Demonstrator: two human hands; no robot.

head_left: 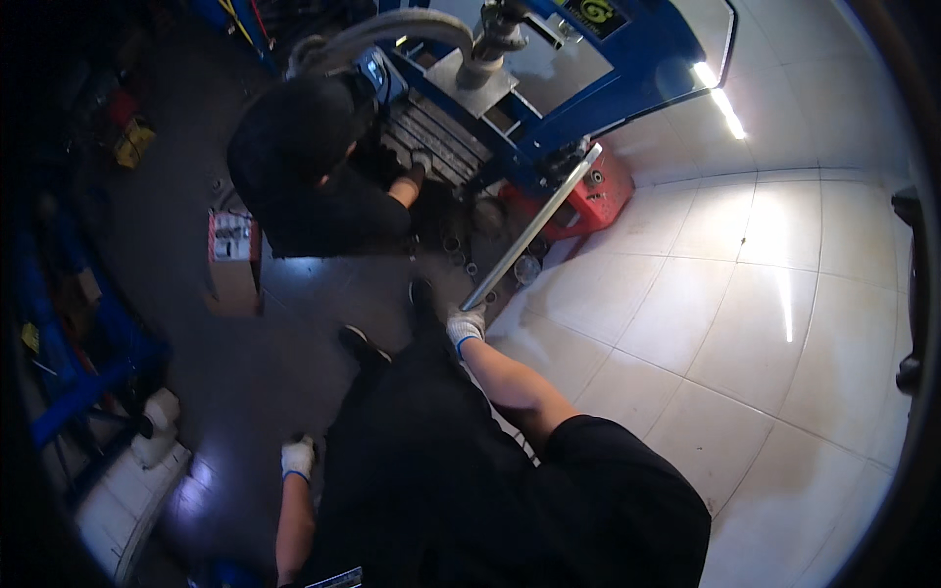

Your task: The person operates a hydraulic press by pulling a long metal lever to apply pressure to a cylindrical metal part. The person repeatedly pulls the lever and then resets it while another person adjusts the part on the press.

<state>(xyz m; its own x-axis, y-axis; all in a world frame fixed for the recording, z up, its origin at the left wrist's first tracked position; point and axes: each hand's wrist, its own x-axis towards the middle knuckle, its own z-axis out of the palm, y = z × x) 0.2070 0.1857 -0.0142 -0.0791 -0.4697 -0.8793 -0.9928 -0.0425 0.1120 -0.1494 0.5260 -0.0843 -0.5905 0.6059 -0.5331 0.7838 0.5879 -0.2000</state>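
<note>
My right hand [467, 323], in a white knit glove with blue cuff, grips the lower end of a long silver metal bar [529, 229], which slants up toward the red base of a blue machine. My left hand [297, 459], also gloved, hangs low beside my dark trousers, fingers curled; whether anything is in it is too dark to make out. A co-worker in black [289, 171] crouches at the machine, a hand [417, 171] near its grooved metal plate [446, 145]. Several metal rings [453, 245] lie on the floor below.
The blue machine [637, 54] with its red base [603, 196] fills the upper middle, beside a white tiled wall [735, 323]. An open cardboard box [232, 284] sits left of the co-worker. Blue metal equipment [93, 372] runs along the left, with a yellow object [134, 145] farther back.
</note>
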